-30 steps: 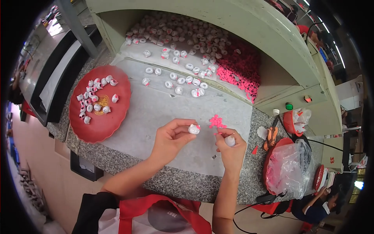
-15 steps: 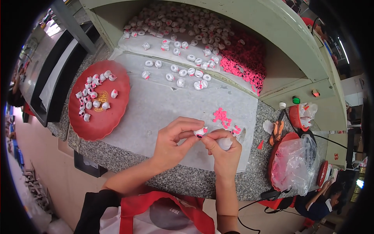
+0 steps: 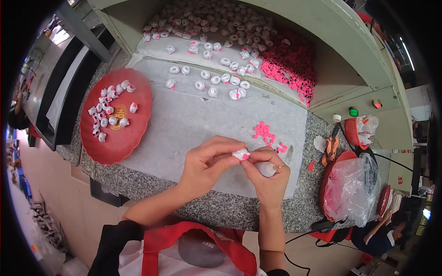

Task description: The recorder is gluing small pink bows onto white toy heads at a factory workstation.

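- A red plate with a wavy rim sits on the surface; its middle bears a round gold mark, partly covered by white trinkets with pink parts.
- A pale sheet covers much of the surface, with more white trinkets near its far edge.
- Above the sheet, the left grip pinches one white trinket between thumb and fingers, pink spot toward the right.
- Below, the apron has red trim and a dark oval patch with short pale print.
- The right grip is curled around a small white bottle, tip pointing right; its thumb and forefinger meet the held trinket beside the pink spot.
- Pink bits lie on the sheet just beyond the right grip.
- Farther right are an orange-handled tool, a clear plastic bag over a red dish, and a red basket.
- At the far right, a pale panel carries a small red printed mark.
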`<state>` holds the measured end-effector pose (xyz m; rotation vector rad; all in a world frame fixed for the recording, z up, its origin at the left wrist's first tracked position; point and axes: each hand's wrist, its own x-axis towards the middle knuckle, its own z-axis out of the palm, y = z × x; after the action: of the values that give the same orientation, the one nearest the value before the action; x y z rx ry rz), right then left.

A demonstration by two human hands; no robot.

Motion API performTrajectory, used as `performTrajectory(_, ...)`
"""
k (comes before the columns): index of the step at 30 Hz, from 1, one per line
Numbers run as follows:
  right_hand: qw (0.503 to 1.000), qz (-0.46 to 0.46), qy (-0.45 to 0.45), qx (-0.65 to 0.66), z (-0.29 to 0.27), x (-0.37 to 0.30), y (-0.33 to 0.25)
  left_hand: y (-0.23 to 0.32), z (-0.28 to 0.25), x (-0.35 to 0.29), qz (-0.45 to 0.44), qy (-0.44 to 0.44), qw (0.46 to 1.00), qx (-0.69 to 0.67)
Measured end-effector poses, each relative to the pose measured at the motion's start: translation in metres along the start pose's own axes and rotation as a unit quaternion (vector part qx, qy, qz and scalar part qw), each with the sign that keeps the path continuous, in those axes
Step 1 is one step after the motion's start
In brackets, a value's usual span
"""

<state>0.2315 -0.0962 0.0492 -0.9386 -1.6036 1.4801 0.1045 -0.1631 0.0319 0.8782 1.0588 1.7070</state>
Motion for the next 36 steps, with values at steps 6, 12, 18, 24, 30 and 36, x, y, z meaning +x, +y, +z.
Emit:
performTrajectory(6,1.0,-0.008,0.015,-0.002,0.003,-0.001,0.002,-0.005,0.001,0.001,-0.003,0.006,1.0,-0.006)
performTrajectory(12,0.999,-0.027,0.003,-0.028,-0.002,0.004,0.009,-0.005,-0.003,0.005,-0.143,0.048,0.977,-0.15)
performTrajectory(18,0.999,0.008,-0.016,-0.032,-0.008,0.003,0.012,-0.005,-0.003,0.004,-0.141,0.038,0.977,-0.155)
performTrajectory(24,0.983,-0.153,-0.038,-0.094,0.004,0.002,0.003,-0.003,-0.006,0.002,-0.201,0.028,0.948,-0.245)
performTrajectory(30,0.993,-0.031,-0.048,0.101,-0.01,0.002,0.007,0.011,-0.002,0.0,-0.068,-0.037,0.995,-0.065)
performTrajectory(36,0.977,0.025,-0.078,0.199,-0.011,0.003,0.009,0.009,-0.005,-0.001,-0.065,-0.059,0.996,-0.017)
